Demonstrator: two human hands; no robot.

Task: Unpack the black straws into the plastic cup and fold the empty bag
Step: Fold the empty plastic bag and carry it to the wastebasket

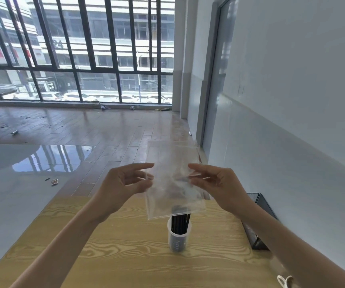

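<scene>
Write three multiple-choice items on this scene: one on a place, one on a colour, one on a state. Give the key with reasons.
1. Where do the straws stand?
A. in the translucent plastic cup
B. inside the bag
C. flat on the table

2. What colour are the straws?
A. white
B. black
C. red

3. How is the clear plastic bag held?
A. lying folded on the table
B. in one hand
C. in the air, between both hands

Key: 1 A, the thin black straws rise from the translucent plastic cup on the light wooden table. 2 B, they show black. 3 C, the left hand and right hand pinch the clear plastic bag.
</scene>
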